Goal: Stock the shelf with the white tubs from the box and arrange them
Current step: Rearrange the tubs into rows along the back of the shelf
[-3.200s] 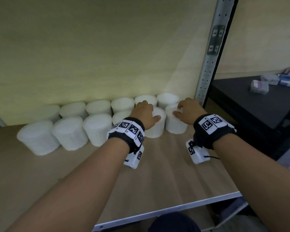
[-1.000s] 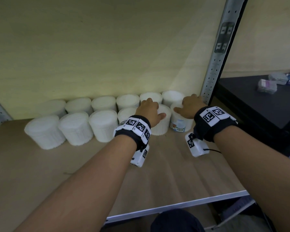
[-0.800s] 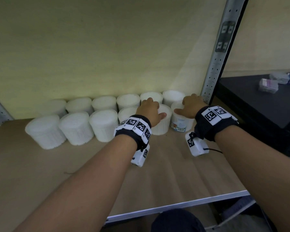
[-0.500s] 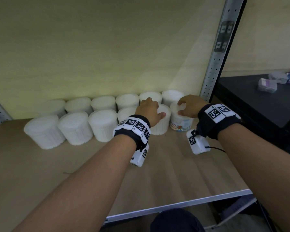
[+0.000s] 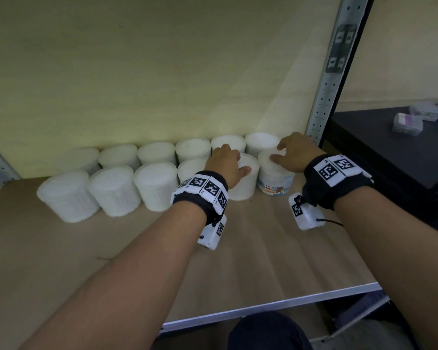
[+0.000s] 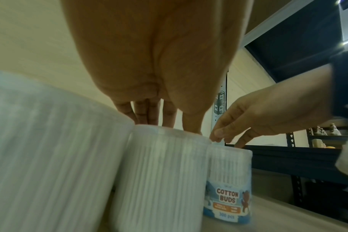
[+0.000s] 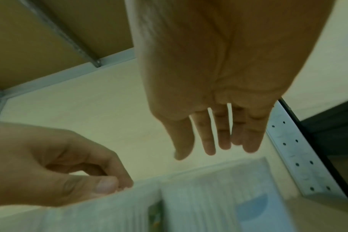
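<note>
Two rows of white tubs (image 5: 111,190) stand along the back of the wooden shelf (image 5: 263,261). My left hand (image 5: 234,159) grips the top of a front-row tub (image 5: 243,188), fingers curled over its far rim and thumb on the lid; the same tub (image 6: 163,172) shows in the left wrist view. The rightmost front tub (image 5: 276,183) shows a blue "COTTON BUDS" label (image 6: 227,199) facing the front. My right hand (image 5: 282,154) is over its lid with loose, nearly straight fingers (image 7: 209,141), their tips at the lid's rim.
A perforated metal post (image 5: 324,97) rises just right of the tubs. Beyond it a dark table (image 5: 390,152) carries small packets (image 5: 407,122). The shelf's metal front edge (image 5: 263,306) runs below my forearms. Bare board lies in front of the tubs.
The rightmost front tub has been turned so its label faces the front. My right hand has loosened from a grip to straight fingers over the lid. The left hand has stayed on its tub.
</note>
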